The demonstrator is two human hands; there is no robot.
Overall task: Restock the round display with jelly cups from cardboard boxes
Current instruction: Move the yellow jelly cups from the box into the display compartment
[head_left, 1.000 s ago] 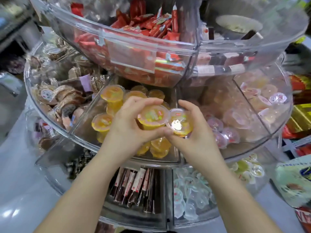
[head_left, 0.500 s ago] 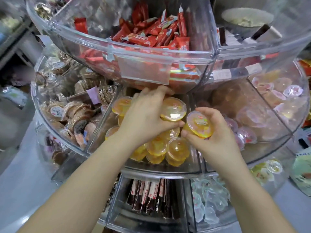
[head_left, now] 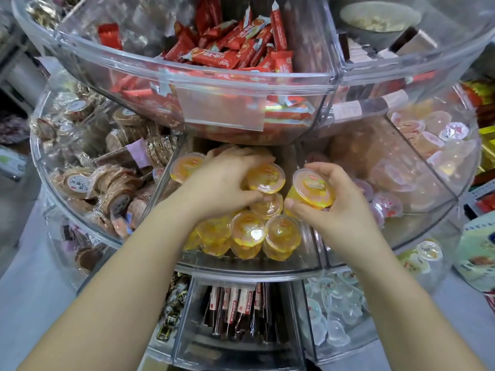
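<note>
— Where are the hands?
— The left hand [head_left: 222,180] grips a yellow jelly cup [head_left: 265,178] in the display's middle compartment [head_left: 249,266]; the right hand [head_left: 340,207] holds another cup [head_left: 312,189] just beside.

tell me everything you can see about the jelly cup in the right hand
The small clear plastic jelly cup with yellow jelly has a round sealed film lid with a printed label and pale fruit pieces inside. It is tilted, lid facing up and toward the camera, gripped by the right hand with the thumb below and the fingers curled over its far side, above the middle tier's yellow-cup compartment.
</note>
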